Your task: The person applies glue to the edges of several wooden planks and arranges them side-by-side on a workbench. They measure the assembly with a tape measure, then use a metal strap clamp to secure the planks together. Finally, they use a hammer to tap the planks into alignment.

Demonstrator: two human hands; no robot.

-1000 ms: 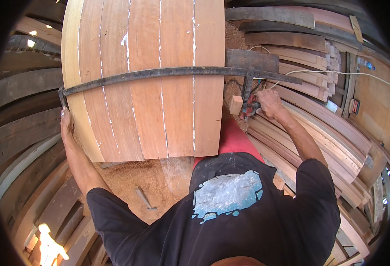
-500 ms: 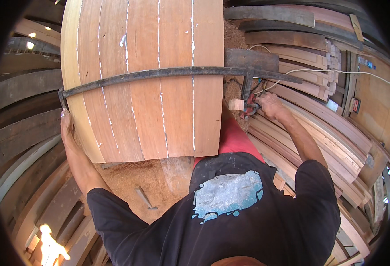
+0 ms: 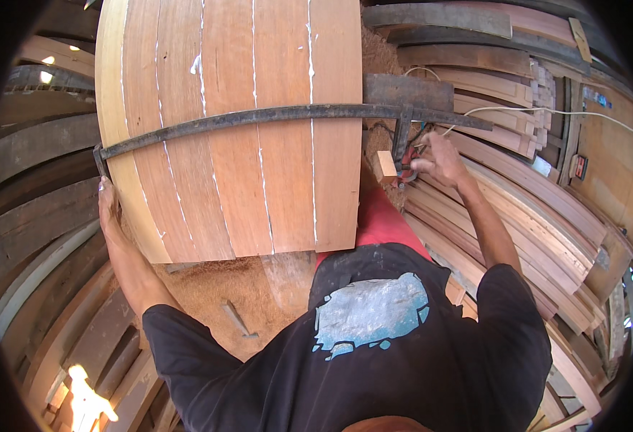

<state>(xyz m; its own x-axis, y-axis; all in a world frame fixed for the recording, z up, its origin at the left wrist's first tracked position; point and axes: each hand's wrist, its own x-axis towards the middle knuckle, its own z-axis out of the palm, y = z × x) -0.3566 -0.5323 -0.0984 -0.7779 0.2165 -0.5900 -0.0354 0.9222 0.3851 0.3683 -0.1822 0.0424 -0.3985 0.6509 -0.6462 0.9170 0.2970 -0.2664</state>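
A panel of several boards (image 3: pixel 234 187), with white glue lines along the joints, lies in front of me. Across it runs a long dark metal bar clamp (image 3: pixel 259 115). My left hand (image 3: pixel 108 198) is at the panel's left edge, closed at the clamp's end jaw, its fingers partly hidden. On the right, my right hand (image 3: pixel 440 164) is closed at the clamp's screw handle, fingers bent; the handle is mostly hidden. A small wood block (image 3: pixel 384 166) sits tilted beside the clamp's sliding jaw (image 3: pixel 401 135), near the panel's right edge.
Stacked boards (image 3: pixel 518 209) fill the right side, and dark planks (image 3: pixel 39 158) the left. A hammer (image 3: pixel 239 319) lies on sawdust (image 3: pixel 208 295) below the panel. A white cable (image 3: pixel 540 109) crosses the boards. Something red (image 3: pixel 405 177) is under the clamp screw.
My right hand has turned at the screw handle and shifted slightly, its fingers now placed differently. The wood block has tilted. My left hand stays at the clamp's end.
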